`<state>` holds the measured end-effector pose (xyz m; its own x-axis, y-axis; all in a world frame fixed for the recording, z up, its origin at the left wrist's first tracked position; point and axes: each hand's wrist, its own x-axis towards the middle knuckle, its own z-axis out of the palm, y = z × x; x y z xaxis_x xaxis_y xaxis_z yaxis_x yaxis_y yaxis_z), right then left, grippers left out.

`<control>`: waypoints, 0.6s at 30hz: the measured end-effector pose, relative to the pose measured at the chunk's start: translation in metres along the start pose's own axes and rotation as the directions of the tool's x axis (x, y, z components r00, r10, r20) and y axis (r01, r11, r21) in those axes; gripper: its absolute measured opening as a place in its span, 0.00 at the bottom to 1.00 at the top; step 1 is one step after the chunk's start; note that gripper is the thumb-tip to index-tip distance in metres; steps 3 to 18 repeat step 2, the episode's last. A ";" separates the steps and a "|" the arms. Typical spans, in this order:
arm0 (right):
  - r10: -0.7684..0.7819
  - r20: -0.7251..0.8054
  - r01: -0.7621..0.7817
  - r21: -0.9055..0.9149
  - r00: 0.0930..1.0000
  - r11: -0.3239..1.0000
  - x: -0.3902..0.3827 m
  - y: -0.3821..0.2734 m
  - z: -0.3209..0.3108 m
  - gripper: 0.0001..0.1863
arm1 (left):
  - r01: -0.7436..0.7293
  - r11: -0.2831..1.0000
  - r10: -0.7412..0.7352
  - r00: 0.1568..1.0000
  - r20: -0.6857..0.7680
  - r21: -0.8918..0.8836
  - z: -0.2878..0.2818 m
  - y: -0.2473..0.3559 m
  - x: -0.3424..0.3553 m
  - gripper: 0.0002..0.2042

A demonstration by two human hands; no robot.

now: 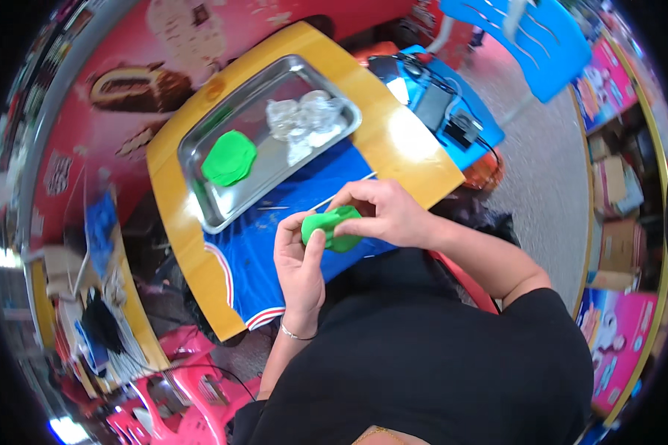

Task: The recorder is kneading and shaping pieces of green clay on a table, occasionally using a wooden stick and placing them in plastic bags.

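Both my hands pinch a soft green clay-like piece (332, 228) above the front part of the table. My left hand (300, 276) grips its left side with thumb and fingers, and my right hand (395, 213) grips its right side. Its edge looks folded and uneven. A thin pale stick (321, 204) shows beside my fingers; I cannot tell whether it is held or lies on the blue cloth (256, 256) below. Beyond my hands, a flat, roundish green piece (228, 158) lies in a shallow metal tray (269, 178), left of crumpled clear plastic (302, 120).
The tray stands on a yellow wooden table (167, 159). At the right, a blue stool (464, 148) bears a dark adapter and cables, near a blue chair (523, 44). Pink plastic seats (200, 415) stand at lower left. Shelves with boxes (617, 245) line the right side.
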<state>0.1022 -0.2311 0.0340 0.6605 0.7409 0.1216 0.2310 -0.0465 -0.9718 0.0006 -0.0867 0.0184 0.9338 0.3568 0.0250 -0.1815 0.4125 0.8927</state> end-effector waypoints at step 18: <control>-0.018 -0.105 0.015 -0.029 0.994 0.999 -0.012 0.014 -0.025 0.12 | 0.000 0.995 -0.011 0.994 0.106 0.098 0.010 -0.007 0.003 0.17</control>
